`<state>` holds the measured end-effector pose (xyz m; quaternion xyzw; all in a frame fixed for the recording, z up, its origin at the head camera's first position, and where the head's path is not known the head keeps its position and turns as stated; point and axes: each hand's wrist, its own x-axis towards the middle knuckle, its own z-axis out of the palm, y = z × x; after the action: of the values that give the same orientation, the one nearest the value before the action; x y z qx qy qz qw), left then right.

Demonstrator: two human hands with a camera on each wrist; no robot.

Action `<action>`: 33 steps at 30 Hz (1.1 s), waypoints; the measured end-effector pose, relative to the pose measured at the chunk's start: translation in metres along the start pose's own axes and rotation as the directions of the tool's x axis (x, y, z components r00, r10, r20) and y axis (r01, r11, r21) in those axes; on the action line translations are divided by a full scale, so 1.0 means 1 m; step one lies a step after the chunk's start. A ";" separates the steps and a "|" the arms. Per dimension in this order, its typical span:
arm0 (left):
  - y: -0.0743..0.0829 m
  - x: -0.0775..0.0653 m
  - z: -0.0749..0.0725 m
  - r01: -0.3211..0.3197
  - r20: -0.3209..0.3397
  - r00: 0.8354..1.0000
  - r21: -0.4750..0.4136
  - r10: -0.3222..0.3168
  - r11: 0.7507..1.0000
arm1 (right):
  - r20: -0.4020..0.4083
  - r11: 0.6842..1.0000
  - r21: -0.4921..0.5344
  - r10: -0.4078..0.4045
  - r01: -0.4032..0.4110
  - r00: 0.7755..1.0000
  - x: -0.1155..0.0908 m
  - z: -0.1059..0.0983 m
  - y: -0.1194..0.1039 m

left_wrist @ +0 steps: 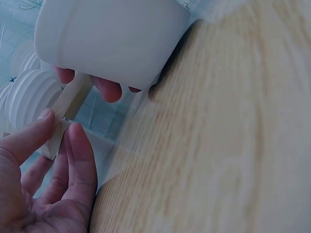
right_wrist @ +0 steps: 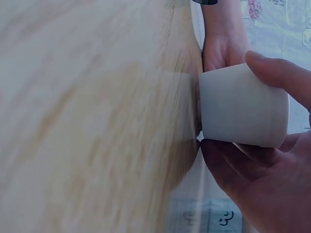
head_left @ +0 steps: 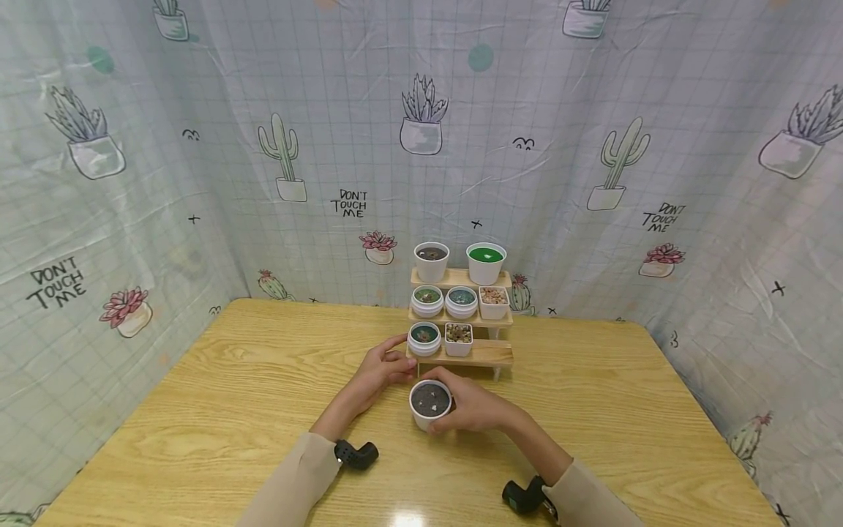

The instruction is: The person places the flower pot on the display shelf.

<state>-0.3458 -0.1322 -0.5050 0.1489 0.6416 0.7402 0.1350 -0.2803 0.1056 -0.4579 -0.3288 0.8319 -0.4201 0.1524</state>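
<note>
My right hand [head_left: 469,404] grips a round white pot [right_wrist: 238,107] from its right side, thumb and fingers around the wall. Dark grey soil with a few pale bits fills that pot up to near its rim in the head view. My left hand [head_left: 382,371] pinches the left end of the lowest shelf of a three-tier wooden stand [head_left: 490,354]; in the left wrist view its thumb and fingertips [left_wrist: 80,141] meet at the shelf's end. On that shelf are a ribbed round white pot [head_left: 424,347] and a square pot of pebbles [head_left: 459,344].
The middle tier carries two ribbed round pots, one with blue-green filling [head_left: 461,301], and a square pot [head_left: 494,303]. Two taller white cups, one with green filling [head_left: 486,265], stand on top. A cactus-print curtain [head_left: 342,146] hangs behind the wooden table [head_left: 263,388].
</note>
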 end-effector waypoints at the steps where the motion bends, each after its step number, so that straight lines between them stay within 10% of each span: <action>1: 0.000 0.000 0.000 0.003 -0.001 1.000 -0.002 -0.003 1.000 | -0.001 1.000 0.001 0.002 -0.002 1.000 0.000 0.000 0.000; 33: -0.001 0.000 0.001 0.022 -0.028 0.999 0.011 -0.022 1.000 | -0.051 0.998 0.027 -0.061 0.062 0.997 -0.011 -0.020 -0.024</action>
<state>-0.3453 -0.1310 -0.5062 0.1323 0.6493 0.7370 0.1332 -0.2725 0.1146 -0.4274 -0.3415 0.8190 -0.4444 0.1230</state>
